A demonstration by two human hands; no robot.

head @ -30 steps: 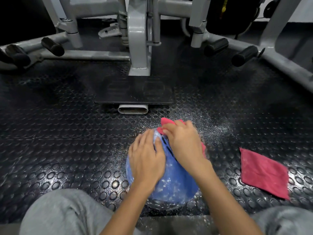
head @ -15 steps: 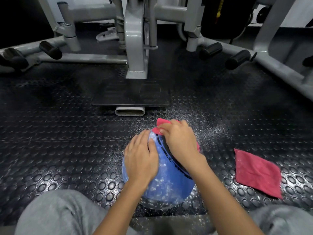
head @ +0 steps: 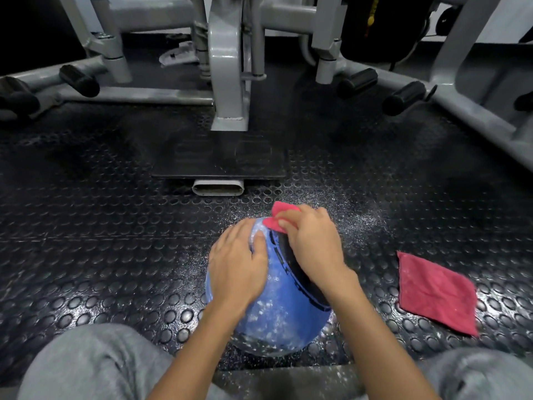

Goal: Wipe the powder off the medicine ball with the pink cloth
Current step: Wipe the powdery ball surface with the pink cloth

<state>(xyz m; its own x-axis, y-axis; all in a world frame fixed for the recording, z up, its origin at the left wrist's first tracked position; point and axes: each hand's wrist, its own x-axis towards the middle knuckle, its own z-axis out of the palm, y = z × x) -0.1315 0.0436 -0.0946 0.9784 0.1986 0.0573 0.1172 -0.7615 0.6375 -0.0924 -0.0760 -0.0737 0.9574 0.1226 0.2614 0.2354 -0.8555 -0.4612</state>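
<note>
Right hand: you're pressing the pink cloth onto the medicine ball, fingers curled over it.
Left hand: you're laying it flat and open on the ball.
Change: both hands are staying put since earlier.

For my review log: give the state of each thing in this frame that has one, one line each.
medicine ball: on the floor, still powder-speckled.
pink cloth: bunched under the right hand, pressed on the ball's far side.
right hand: shut on the pink cloth.
left hand: open, flat on the ball.
second pink cloth: spread flat on the floor, untouched.
floor mat: dusted with powder around the ball.
</note>
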